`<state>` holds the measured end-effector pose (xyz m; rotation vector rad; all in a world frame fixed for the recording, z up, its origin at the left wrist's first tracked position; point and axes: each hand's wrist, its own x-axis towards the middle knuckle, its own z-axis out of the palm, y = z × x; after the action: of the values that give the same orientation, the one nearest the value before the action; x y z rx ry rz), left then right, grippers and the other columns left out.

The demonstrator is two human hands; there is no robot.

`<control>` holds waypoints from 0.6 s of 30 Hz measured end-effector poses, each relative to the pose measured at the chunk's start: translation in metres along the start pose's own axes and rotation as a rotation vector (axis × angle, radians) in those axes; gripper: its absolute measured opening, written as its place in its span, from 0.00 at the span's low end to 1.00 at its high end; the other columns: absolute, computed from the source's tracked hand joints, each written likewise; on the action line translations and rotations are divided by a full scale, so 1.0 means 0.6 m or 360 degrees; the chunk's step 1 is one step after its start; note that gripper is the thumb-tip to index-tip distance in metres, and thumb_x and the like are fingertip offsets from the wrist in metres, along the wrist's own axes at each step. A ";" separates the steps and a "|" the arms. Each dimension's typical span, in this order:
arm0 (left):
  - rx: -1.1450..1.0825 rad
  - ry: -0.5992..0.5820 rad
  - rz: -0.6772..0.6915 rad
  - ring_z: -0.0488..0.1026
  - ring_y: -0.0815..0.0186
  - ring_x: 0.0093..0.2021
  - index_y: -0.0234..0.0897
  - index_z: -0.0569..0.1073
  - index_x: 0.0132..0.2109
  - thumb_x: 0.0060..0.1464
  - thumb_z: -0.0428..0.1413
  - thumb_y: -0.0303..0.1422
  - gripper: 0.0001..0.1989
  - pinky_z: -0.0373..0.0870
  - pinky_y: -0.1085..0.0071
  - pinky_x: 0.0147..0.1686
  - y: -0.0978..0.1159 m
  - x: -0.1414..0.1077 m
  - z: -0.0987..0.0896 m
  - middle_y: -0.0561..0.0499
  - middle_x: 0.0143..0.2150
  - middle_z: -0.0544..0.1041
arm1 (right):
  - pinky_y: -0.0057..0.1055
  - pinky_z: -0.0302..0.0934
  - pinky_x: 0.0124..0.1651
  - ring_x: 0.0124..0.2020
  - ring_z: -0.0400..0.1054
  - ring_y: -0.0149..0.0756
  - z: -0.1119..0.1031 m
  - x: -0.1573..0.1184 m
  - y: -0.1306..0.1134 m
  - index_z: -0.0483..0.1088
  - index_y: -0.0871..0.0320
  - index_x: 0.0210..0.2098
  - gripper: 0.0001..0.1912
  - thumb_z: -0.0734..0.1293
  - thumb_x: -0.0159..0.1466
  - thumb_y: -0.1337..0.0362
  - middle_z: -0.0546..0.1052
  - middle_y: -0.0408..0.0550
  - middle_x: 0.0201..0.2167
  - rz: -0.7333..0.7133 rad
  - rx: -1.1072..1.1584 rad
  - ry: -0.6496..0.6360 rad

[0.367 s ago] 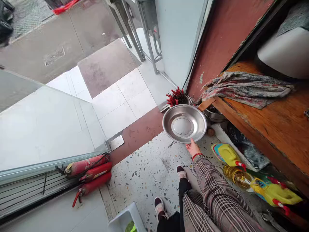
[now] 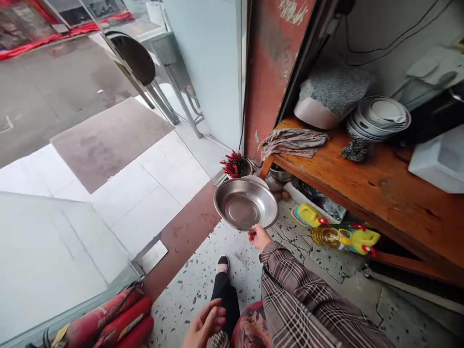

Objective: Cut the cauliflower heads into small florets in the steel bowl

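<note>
A shallow round metal basin (image 2: 242, 209) hangs over the doorway floor, with nothing in it. My right hand (image 2: 260, 237) grips its near rim, thumb on top, and the plaid sleeve reaches back to the lower right. At the bottom centre, my left hand (image 2: 206, 325) is raised near my leg, fingers loosely bent and apart, holding nothing. Just behind the basin stands a pot of red-tipped sticks (image 2: 234, 164).
A wooden bench (image 2: 391, 193) on the right bears a cloth (image 2: 295, 142), stacked bowls (image 2: 380, 116) and a white box (image 2: 440, 159). Yellow bottles (image 2: 308, 214) lie below it. Red fire extinguishers (image 2: 123, 321) lie at lower left. A glass door (image 2: 65, 241) stands left.
The view has swung toward the bench, showing more of its top. The basin, still in my right hand, sits lower and further left in view. My left hand has come into view.
</note>
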<state>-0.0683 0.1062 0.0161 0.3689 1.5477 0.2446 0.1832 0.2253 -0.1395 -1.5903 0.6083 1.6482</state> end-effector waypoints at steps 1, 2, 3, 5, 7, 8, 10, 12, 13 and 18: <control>0.0061 -0.0011 0.0074 0.75 0.61 0.33 0.35 0.77 0.43 0.32 0.65 0.57 0.35 0.72 0.66 0.36 0.029 0.004 -0.019 0.44 0.35 0.80 | 0.34 0.69 0.40 0.39 0.71 0.33 -0.019 -0.038 0.032 0.68 0.61 0.49 0.15 0.64 0.67 0.58 0.73 0.48 0.43 0.0003 0.0034 0.0012; 0.0116 -0.0028 0.0131 0.75 0.61 0.32 0.34 0.76 0.43 0.32 0.65 0.57 0.35 0.71 0.67 0.35 0.061 0.006 -0.037 0.45 0.35 0.80 | 0.32 0.69 0.37 0.36 0.71 0.31 -0.038 -0.076 0.066 0.69 0.62 0.47 0.14 0.64 0.67 0.58 0.74 0.47 0.41 0.0005 0.0064 0.0026; 0.0161 -0.0029 0.0180 0.75 0.62 0.32 0.33 0.76 0.43 0.32 0.65 0.56 0.36 0.71 0.67 0.35 0.094 0.005 -0.056 0.45 0.34 0.80 | 0.29 0.68 0.33 0.32 0.70 0.29 -0.058 -0.112 0.101 0.69 0.62 0.43 0.13 0.64 0.67 0.58 0.74 0.45 0.37 0.0021 0.0084 0.0059; 0.0242 -0.0058 0.0258 0.75 0.61 0.33 0.31 0.75 0.43 0.28 0.67 0.54 0.37 0.71 0.67 0.35 0.157 -0.003 -0.095 0.43 0.35 0.80 | 0.22 0.62 0.24 0.24 0.66 0.25 -0.096 -0.177 0.171 0.68 0.63 0.33 0.11 0.62 0.68 0.61 0.71 0.41 0.26 0.0047 0.0104 0.0128; 0.0251 -0.0114 0.0413 0.76 0.61 0.36 0.31 0.74 0.47 0.34 0.67 0.52 0.36 0.72 0.67 0.38 0.205 -0.016 -0.135 0.42 0.38 0.80 | 0.19 0.55 0.20 0.19 0.63 0.24 -0.124 -0.228 0.236 0.64 0.61 0.25 0.14 0.59 0.67 0.66 0.67 0.40 0.18 0.0078 0.0092 0.0216; 0.0250 -0.0143 0.0440 0.76 0.61 0.36 0.30 0.73 0.47 0.34 0.67 0.51 0.36 0.72 0.67 0.39 0.221 -0.023 -0.154 0.41 0.39 0.80 | 0.18 0.53 0.18 0.17 0.62 0.24 -0.135 -0.250 0.264 0.62 0.60 0.23 0.15 0.58 0.66 0.67 0.65 0.40 0.16 0.0082 0.0081 0.0266; 0.0260 -0.0147 0.0450 0.76 0.62 0.35 0.30 0.73 0.46 0.32 0.67 0.51 0.37 0.73 0.68 0.37 0.238 -0.033 -0.184 0.42 0.37 0.80 | 0.18 0.50 0.17 0.15 0.60 0.25 -0.148 -0.285 0.313 0.59 0.58 0.20 0.15 0.59 0.63 0.69 0.62 0.39 0.12 0.0050 0.0074 0.0354; 0.0328 -0.0154 0.0401 0.76 0.61 0.33 0.30 0.74 0.45 0.28 0.68 0.52 0.38 0.73 0.67 0.34 0.241 -0.038 -0.197 0.42 0.34 0.80 | 0.20 0.49 0.16 0.13 0.59 0.27 -0.152 -0.317 0.347 0.58 0.56 0.19 0.13 0.62 0.59 0.69 0.61 0.38 0.10 -0.0038 0.0114 0.0396; 0.0389 -0.0205 0.0379 0.77 0.60 0.33 0.30 0.74 0.45 0.29 0.68 0.52 0.38 0.73 0.67 0.34 0.241 -0.039 -0.195 0.42 0.35 0.80 | 0.21 0.49 0.16 0.13 0.59 0.27 -0.153 -0.333 0.358 0.59 0.56 0.19 0.12 0.63 0.57 0.69 0.61 0.38 0.10 -0.0103 0.0154 0.0398; 0.0705 -0.0423 0.0538 0.78 0.56 0.39 0.33 0.73 0.48 0.33 0.66 0.54 0.37 0.75 0.64 0.39 0.255 -0.057 -0.114 0.42 0.40 0.80 | 0.23 0.54 0.19 0.15 0.60 0.28 -0.168 -0.402 0.349 0.62 0.56 0.24 0.05 0.65 0.52 0.66 0.64 0.36 0.13 -0.0530 0.0428 0.0316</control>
<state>-0.1253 0.2394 0.1070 0.9772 1.2622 0.1049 0.0687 -0.0249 0.0516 -1.5673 0.5999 1.1253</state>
